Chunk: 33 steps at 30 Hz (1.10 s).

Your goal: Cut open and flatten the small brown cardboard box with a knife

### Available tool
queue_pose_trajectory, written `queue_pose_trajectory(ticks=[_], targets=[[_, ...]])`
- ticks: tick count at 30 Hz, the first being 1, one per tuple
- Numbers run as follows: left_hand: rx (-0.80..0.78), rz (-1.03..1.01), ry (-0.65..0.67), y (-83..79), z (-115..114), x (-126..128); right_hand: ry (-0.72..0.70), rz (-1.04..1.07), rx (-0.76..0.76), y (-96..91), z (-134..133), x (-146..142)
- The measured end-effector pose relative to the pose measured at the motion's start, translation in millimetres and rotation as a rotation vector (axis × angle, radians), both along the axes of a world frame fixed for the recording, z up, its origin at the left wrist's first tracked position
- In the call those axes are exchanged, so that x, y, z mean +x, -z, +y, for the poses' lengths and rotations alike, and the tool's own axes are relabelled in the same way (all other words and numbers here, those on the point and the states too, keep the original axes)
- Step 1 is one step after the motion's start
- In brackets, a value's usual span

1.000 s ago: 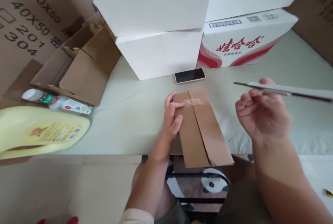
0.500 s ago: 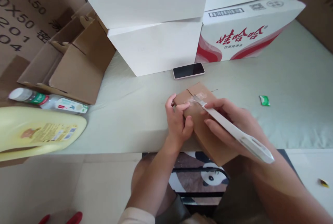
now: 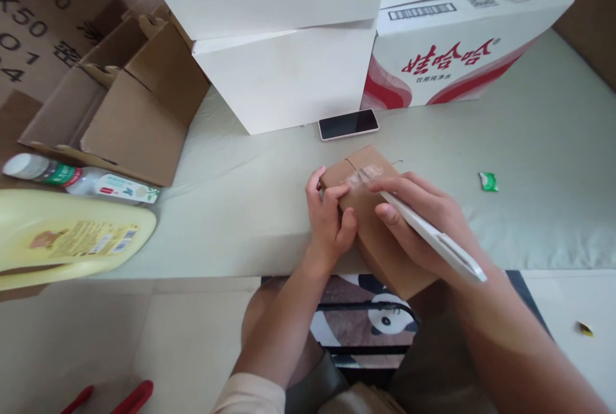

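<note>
A small brown cardboard box lies tilted at the near edge of the cloth-covered surface, with clear tape across its upper seam. My left hand grips the box's left side, fingertips bent over its top and thumb against the side. My right hand is closed around a white box cutter, index finger stretched along its front. The cutter's tip is at the taped seam; whether the blade has gone through the tape cannot be made out. A phone lies just beyond the box.
White cartons and a red-and-white water carton stand behind. At left are an opened brown carton, a bottle and a yellow jug. A green packet lies right; red-handled items are at lower left.
My right hand has lowered the cutter's rear end slightly, and its index finger sits further forward near the seam. My left hand keeps its grip. The whole view has shifted a little.
</note>
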<state>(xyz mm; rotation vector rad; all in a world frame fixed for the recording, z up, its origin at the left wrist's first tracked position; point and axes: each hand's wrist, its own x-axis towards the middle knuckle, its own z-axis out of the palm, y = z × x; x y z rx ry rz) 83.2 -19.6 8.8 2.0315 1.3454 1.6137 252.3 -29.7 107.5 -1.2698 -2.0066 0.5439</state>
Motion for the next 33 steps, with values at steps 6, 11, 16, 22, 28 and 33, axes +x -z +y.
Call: queue_pose_trajectory(ticks=[6, 11, 16, 22, 28, 33], targets=[[0.032, 0.040, -0.030, 2.1, 1.9, 0.2, 0.044, -0.047, -0.085, -0.1, 0.5, 1.3], [0.040, 0.067, -0.052, 3.2, 3.0, 0.1, 0.067, -0.034, -0.046, 1.3, 1.2, -0.9], [0.051, 0.054, -0.030, 1.9, 2.5, -0.5, 0.111, -0.042, 0.012, 1.9, 1.7, -3.0], [0.052, 0.064, -0.033, 1.8, 2.4, -1.3, 0.066, -0.047, 0.056, -1.4, -1.1, -2.7], [0.057, 0.034, -0.020, 3.2, 2.8, -0.8, 0.037, -0.064, 0.035, 1.8, 1.1, -6.2], [0.041, 0.026, -0.012, 4.1, 4.5, -1.5, 0.148, 0.202, -0.010, 0.9, -7.0, 2.9]])
